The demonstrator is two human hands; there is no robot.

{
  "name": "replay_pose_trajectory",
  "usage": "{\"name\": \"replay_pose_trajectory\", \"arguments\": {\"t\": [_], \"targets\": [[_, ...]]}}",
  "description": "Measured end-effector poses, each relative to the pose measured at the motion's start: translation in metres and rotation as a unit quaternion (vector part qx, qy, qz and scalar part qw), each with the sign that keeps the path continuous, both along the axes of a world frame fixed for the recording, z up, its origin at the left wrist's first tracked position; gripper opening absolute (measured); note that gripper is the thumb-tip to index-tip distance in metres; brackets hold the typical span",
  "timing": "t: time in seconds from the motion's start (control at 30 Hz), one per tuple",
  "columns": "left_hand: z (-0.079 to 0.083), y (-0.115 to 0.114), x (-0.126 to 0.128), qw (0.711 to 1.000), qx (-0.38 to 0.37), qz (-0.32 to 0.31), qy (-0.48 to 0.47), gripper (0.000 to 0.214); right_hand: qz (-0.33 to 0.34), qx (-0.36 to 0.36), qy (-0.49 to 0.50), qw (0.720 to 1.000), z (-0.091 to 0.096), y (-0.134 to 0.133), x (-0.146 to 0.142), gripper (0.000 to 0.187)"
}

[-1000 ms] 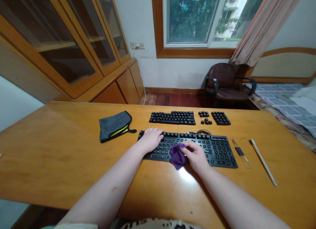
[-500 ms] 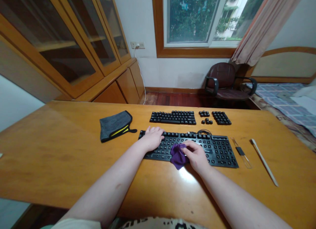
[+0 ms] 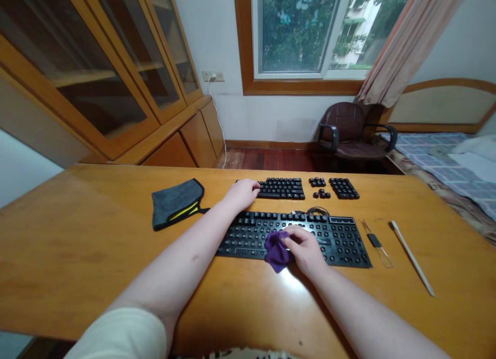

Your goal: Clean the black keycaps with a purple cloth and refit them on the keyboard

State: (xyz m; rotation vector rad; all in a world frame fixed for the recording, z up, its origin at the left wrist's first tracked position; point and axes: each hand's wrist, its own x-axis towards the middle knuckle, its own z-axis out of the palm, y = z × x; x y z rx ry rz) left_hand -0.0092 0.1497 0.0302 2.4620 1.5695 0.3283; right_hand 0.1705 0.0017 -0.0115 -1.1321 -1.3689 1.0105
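Observation:
A black keyboard (image 3: 341, 240) lies in the middle of the wooden desk (image 3: 77, 235). My right hand (image 3: 306, 248) presses a crumpled purple cloth (image 3: 275, 250) onto its lower middle keys, fingers closed on the cloth. Beyond it, loose black keycaps (image 3: 284, 188) are laid out in rows in keyboard order. My left hand (image 3: 242, 192) reaches over the keyboard to the left end of those rows, fingers curled down on them. What the fingers pinch is hidden.
A folded grey cloth with a yellow stripe (image 3: 174, 206) lies left of the keyboard. A small clear tool (image 3: 375, 240) and a long pale stick (image 3: 411, 255) lie to its right. A brown armchair (image 3: 349, 131) stands behind the desk, with glass-door cabinets (image 3: 116, 80) at the left.
My left hand has left the keyboard's left end and moved forward to the rows of loose keycaps. The right hand stays on the purple cloth. The view has shifted slightly.

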Motion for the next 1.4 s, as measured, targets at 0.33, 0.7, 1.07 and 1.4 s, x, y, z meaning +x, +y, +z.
{"name": "replay_pose_trajectory", "arguments": {"t": [0.33, 0.7, 1.07, 1.4], "targets": [[-0.027, 0.086, 0.041, 0.999, -0.040, 0.036, 0.007, 0.027, -0.008, -0.009, 0.003, 1.000, 0.002, 0.000, 0.000, 0.009], [-0.042, 0.109, 0.044, 0.997, -0.069, 0.026, -0.006, 0.022, -0.007, -0.014, 0.010, 1.000, 0.000, 0.001, 0.001, 0.006], [-0.039, 0.109, 0.052, 0.998, -0.052, 0.028, -0.013, 0.019, -0.010, -0.009, 0.007, 1.000, 0.001, 0.000, 0.000, 0.007], [-0.036, 0.103, 0.049, 0.998, -0.042, 0.034, -0.014, 0.025, -0.010, -0.004, 0.004, 1.000, -0.003, 0.001, 0.000, 0.007]]}}
